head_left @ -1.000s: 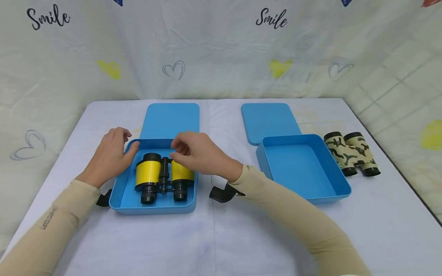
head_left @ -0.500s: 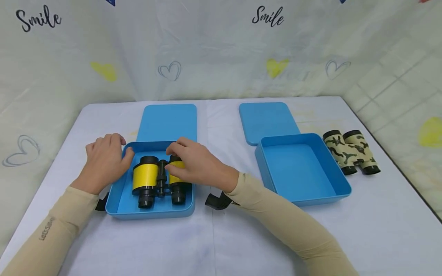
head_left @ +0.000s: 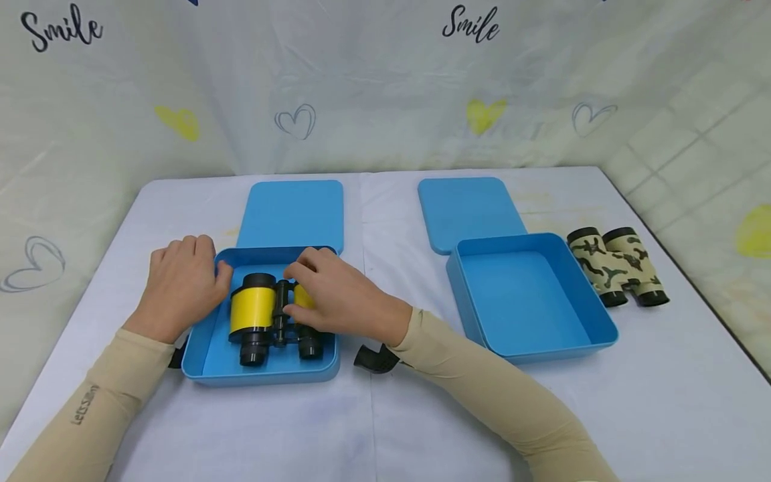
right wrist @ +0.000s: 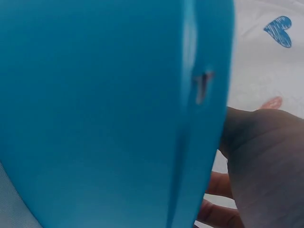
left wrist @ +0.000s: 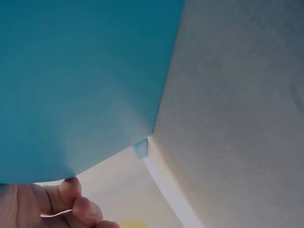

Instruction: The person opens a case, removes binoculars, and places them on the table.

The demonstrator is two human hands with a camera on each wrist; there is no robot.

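Note:
A pair of yellow and black binoculars [head_left: 252, 309] lies inside the left blue box [head_left: 259, 377] in the head view. My right hand [head_left: 343, 294] covers the right barrel, with the thumb beside the central hinge and the fingers bent over its far end. At the box's back left corner, my left hand [head_left: 183, 289] holds the wall, thumb over the rim. The left wrist view shows bent fingers [left wrist: 71, 194] at the blue edge. In the right wrist view the box wall [right wrist: 204, 142] hides most of the right fingers and all of the binoculars.
A second blue box [head_left: 530, 294], uncovered, stands to the right. Behind the boxes lie two flat blue lids [head_left: 295, 211]. Camouflage binoculars [head_left: 617, 266] rest beside the right box, near the edge of the white-covered table [head_left: 421, 415]. A patterned sheet [head_left: 385, 87] hangs behind.
My right hand has come down and slightly left, from above the right barrel to around it. The left hand has shifted a little on the rim. The binoculars stay in the box.

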